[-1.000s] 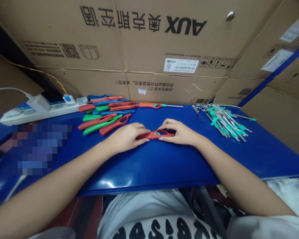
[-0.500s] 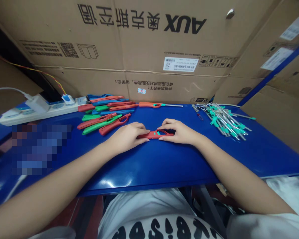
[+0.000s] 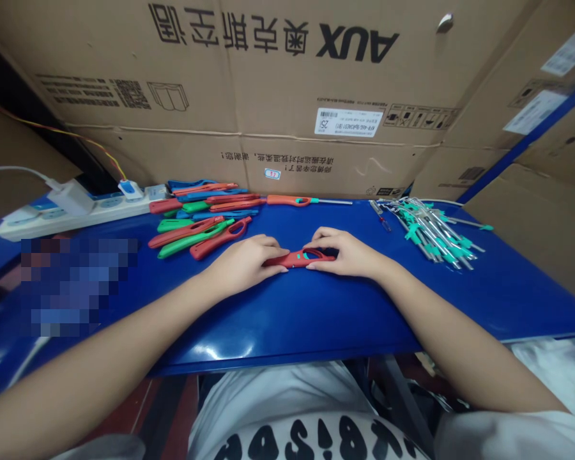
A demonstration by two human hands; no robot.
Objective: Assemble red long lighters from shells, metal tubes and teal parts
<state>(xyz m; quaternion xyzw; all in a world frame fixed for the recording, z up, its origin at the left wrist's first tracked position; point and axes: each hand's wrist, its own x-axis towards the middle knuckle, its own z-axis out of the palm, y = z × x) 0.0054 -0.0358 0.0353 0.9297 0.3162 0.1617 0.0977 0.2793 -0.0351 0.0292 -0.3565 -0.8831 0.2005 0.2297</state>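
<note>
A red plastic lighter handle with a teal trigger lies on the blue table at the middle. My left hand is closed over its left end, fingers curled on it. My right hand pinches its right end, thumb below and fingers above. Both hands rest on the table. The handle's ends are hidden under my fingers.
A pile of red, green and blue handles lies at the back left. One finished lighter with a metal tube lies behind my hands. Several metal tubes with teal parts sit at the right. A white power strip and cardboard boxes border the table.
</note>
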